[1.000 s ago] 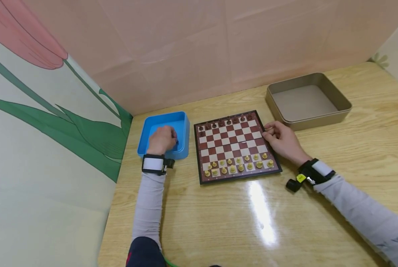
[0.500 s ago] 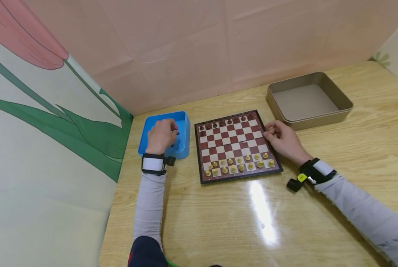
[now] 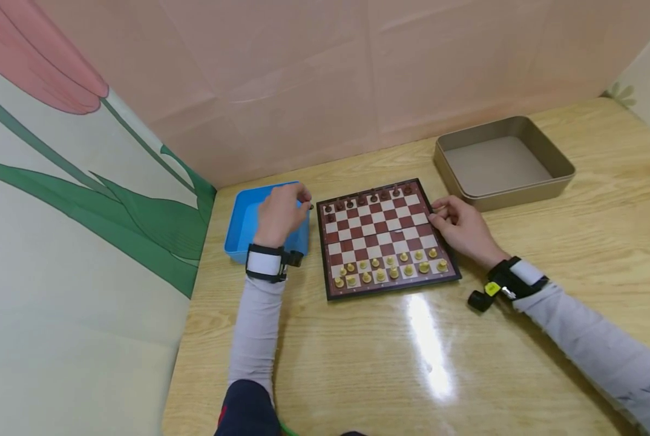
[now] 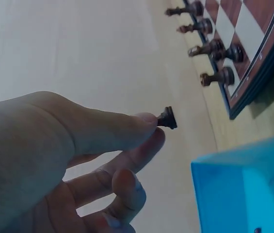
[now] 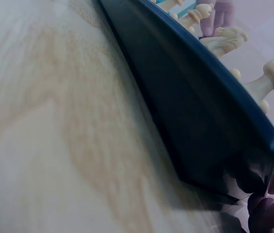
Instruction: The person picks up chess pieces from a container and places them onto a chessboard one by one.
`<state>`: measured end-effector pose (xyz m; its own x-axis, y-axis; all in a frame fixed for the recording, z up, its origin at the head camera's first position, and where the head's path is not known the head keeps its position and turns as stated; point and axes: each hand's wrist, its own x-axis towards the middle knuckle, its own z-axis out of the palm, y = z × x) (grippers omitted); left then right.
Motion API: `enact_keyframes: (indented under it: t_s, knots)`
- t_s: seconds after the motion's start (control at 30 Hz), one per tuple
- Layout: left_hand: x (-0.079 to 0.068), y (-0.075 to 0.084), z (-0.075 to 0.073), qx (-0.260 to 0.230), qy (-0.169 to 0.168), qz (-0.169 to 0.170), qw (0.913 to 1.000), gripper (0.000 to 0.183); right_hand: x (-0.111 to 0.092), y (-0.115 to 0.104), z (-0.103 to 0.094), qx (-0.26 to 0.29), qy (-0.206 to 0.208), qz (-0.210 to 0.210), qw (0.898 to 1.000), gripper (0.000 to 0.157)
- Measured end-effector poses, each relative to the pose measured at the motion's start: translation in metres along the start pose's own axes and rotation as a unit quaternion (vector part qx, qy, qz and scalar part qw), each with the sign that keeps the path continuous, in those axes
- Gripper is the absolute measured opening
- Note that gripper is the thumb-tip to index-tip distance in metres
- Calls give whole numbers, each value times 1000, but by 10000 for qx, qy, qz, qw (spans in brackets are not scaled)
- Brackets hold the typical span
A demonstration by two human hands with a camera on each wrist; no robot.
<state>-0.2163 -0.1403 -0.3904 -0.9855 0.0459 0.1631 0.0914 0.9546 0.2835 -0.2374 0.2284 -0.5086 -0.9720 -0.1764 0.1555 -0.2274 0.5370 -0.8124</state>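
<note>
My left hand (image 3: 280, 213) is over the right side of the blue box (image 3: 241, 225), pinching a small dark chess piece (image 4: 167, 118) between thumb and finger. Its flared base points outward; the fingertips hide its top. To the right lies the chessboard (image 3: 376, 231). Dark pieces (image 3: 361, 200) line its far edge, with one dark pawn (image 3: 330, 218) in front of them at the left. Gold-coloured pieces (image 3: 393, 274) fill two rows at the near side. My right hand (image 3: 463, 233) holds the board's right edge with thumb and curled fingers.
A brown-grey box (image 3: 503, 163) stands at the back right, behind my right hand. A pink-covered wall (image 3: 325, 79) rises behind the wooden table (image 3: 352, 357), and a flower-patterned wall (image 3: 85, 242) stands at the left.
My left hand has come up out of the blue box and moved right toward the board, a dark piece now showing at its fingertips. My right hand stays at the board's edge.
</note>
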Motion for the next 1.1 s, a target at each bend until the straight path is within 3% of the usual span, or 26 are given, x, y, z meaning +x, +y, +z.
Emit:
enact_keyframes:
  t_s: [0.43, 0.6, 1.1]
  knots:
    - [2, 14, 22, -197, 172, 437, 9987, 10, 0, 2, 1, 26, -1, -16, 10000, 32]
    - [2, 19, 30, -3, 104, 488, 9988, 9, 0, 2, 1, 21, -14, -29, 10000, 32]
    - [8, 23, 47, -171, -84, 614, 9979, 8, -1, -1, 0, -10, -3, 7, 10000, 32]
